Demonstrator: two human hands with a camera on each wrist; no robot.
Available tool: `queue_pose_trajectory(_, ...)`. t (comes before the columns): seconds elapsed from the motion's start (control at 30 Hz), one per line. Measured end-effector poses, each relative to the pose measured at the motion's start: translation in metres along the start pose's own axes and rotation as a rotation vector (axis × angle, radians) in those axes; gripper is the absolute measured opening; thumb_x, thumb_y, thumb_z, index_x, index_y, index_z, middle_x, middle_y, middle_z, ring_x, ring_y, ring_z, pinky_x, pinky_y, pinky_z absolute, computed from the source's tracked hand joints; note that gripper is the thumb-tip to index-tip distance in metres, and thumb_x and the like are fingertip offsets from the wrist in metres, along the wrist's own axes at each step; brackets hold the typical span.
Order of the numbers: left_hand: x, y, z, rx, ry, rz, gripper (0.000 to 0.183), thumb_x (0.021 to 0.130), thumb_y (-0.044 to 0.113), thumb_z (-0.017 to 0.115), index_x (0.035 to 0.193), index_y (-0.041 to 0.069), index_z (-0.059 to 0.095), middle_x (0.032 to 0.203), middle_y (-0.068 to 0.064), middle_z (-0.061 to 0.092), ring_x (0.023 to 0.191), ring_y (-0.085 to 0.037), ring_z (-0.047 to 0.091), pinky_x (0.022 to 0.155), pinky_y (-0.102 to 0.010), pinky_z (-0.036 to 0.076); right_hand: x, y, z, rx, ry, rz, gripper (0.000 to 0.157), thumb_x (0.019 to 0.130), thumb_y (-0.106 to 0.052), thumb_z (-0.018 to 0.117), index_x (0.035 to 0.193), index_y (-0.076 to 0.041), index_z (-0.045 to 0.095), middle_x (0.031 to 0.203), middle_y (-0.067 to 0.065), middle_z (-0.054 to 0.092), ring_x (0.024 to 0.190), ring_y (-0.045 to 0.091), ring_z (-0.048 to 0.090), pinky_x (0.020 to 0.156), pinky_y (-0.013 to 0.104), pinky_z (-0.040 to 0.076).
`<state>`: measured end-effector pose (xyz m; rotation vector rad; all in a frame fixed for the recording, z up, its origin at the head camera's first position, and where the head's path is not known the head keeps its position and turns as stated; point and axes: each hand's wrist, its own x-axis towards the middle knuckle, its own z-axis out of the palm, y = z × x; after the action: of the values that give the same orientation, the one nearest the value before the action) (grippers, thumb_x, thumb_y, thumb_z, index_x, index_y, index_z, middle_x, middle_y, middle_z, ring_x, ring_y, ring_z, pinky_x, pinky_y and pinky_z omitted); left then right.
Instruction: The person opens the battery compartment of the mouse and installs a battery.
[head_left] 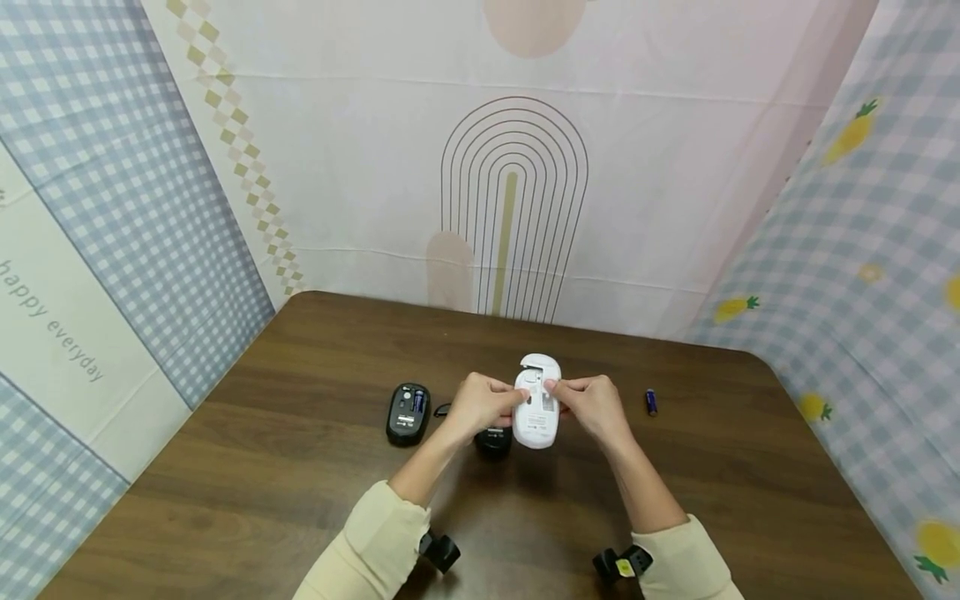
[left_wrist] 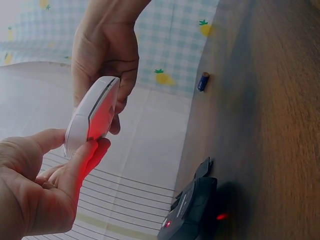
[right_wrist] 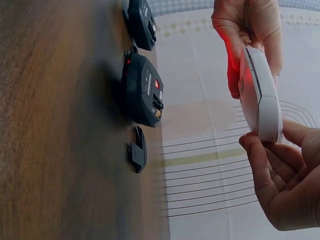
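Observation:
Between both hands hangs a white computer mouse, held above the table with its underside facing the head camera. A recessed compartment shows on that underside, with a gap near its top end. My left hand grips the left edge, thumb on the underside. My right hand pinches the right edge, its thumb likewise on the underside. Red light falls on the mouse and the left fingers in the left wrist view. Below the left hand lies a black mouse, partly hidden; its compartment and glowing red sensor show in the right wrist view.
Another black mouse lies upside down at the left, a blue battery in its compartment. A loose blue battery lies to the right. A black cover is beside the nearer black mouse. Patterned cloth hangs behind the table.

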<state>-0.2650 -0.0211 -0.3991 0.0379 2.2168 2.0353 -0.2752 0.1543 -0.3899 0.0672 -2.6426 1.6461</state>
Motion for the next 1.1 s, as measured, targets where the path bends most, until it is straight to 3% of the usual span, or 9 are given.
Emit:
queue_pose_trajectory(0.2, 0.000, 0.000, 0.000, -0.002, 0.000, 0.002, 0.024, 0.082, 0.011, 0.070, 0.093, -0.009, 0.069, 0.083, -0.019, 0.068, 0.069, -0.023, 0.067, 0.068, -0.038, 0.057, 0.002, -0.001, 0.000, 0.007, 0.026, 0.007, 0.028, 0.082, -0.020, 0.070, 0.086, 0.008, 0.071, 0.073, 0.016, 0.068, 0.056, 0.017, 0.064, 0.050, 0.023, 0.053)
queue_pose_trajectory(0.53, 0.000, -0.002, 0.003, -0.018, -0.010, -0.002, 0.024, 0.081, 0.011, 0.070, 0.094, -0.009, 0.069, 0.084, -0.018, 0.068, 0.071, -0.024, 0.067, 0.069, -0.039, 0.057, 0.006, 0.004, -0.004, 0.087, 0.024, 0.041, 0.029, 0.085, -0.016, 0.068, 0.088, 0.013, 0.068, 0.064, 0.011, 0.066, 0.062, 0.029, 0.065, 0.050, 0.022, 0.054)
queue_pose_trajectory(0.73, 0.001, -0.003, 0.003, -0.018, -0.001, -0.004, 0.024, 0.081, 0.012, 0.070, 0.094, -0.008, 0.069, 0.084, -0.017, 0.068, 0.069, -0.023, 0.067, 0.067, -0.036, 0.057, 0.007, 0.004, -0.004, 0.134, 0.054, 0.050, 0.030, 0.083, -0.016, 0.070, 0.091, 0.013, 0.068, 0.064, 0.009, 0.066, 0.058, 0.018, 0.064, 0.051, 0.021, 0.054)
queue_pose_trajectory(0.9, 0.001, -0.005, 0.003, -0.017, 0.001, -0.010, 0.023, 0.081, 0.012, 0.070, 0.092, -0.008, 0.070, 0.081, -0.017, 0.068, 0.067, -0.021, 0.067, 0.065, -0.035, 0.057, 0.008, 0.005, -0.006, 0.237, 0.088, 0.054, 0.030, 0.082, -0.013, 0.071, 0.090, 0.015, 0.067, 0.061, 0.005, 0.065, 0.054, 0.011, 0.062, 0.052, 0.021, 0.055)
queue_pose_trajectory(1.1, 0.001, -0.006, 0.001, -0.033, 0.009, -0.009, 0.022, 0.081, 0.010, 0.070, 0.093, -0.009, 0.069, 0.081, -0.018, 0.068, 0.069, -0.025, 0.067, 0.067, -0.036, 0.057, 0.012, 0.013, -0.014, 0.340, 0.068, 0.076, 0.029, 0.084, -0.012, 0.069, 0.091, 0.016, 0.066, 0.060, 0.002, 0.066, 0.052, 0.008, 0.062, 0.051, 0.021, 0.055)
